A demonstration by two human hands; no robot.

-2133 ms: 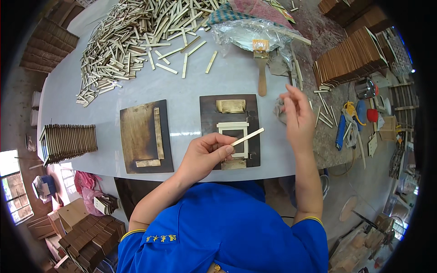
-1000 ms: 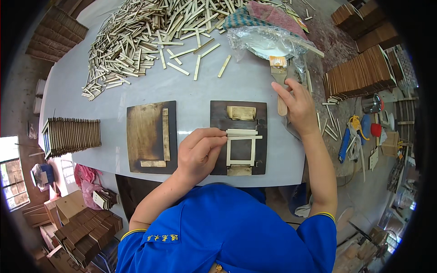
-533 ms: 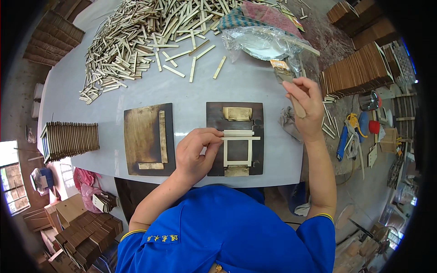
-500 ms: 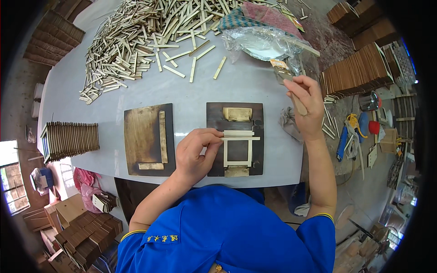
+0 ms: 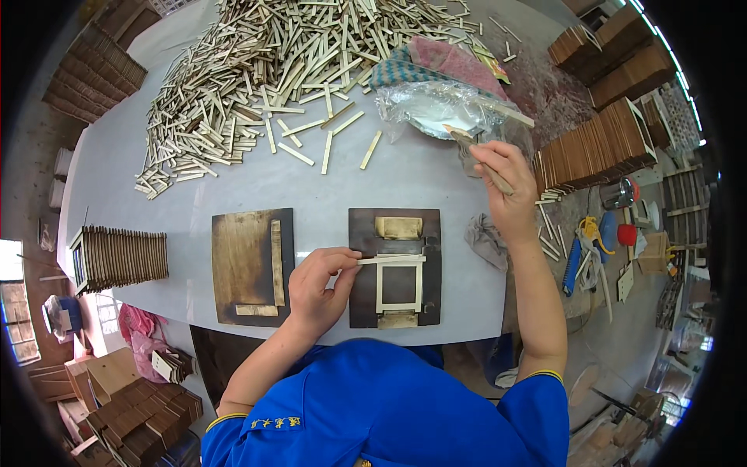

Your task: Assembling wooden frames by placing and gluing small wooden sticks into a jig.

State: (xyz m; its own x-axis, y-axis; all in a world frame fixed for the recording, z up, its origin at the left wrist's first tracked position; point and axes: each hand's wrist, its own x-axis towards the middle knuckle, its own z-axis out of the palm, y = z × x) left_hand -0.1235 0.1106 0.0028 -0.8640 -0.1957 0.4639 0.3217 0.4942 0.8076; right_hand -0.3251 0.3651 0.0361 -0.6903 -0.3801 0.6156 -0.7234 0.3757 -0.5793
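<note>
My left hand (image 5: 319,286) pinches a thin pale wooden strip (image 5: 372,261) by its left end. The strip lies across the top of a small pale wooden frame (image 5: 419,294), which sits on a dark jig board (image 5: 362,300) with worn wooden blocks. My right hand (image 5: 510,191) is closed round the wooden handle of a flat brush (image 5: 493,177), whose tip is at the near edge of a plastic-wrapped bowl (image 5: 443,117). Left of the jig lies a second dark board (image 5: 245,261) with pale strips fixed along two sides.
A big heap of wooden strips (image 5: 257,78) covers the far table. Cloths (image 5: 451,62) lie behind the bowl, and a grey rag (image 5: 488,241) lies right of the jig. Stacked frames (image 5: 120,258) stand at the left, with brown stacked panels (image 5: 595,148) at the right.
My right hand has moved left and inward, bringing the brush to the bowl. My left hand still pinches a strip at the frame's top. The whole view has shifted slightly.
</note>
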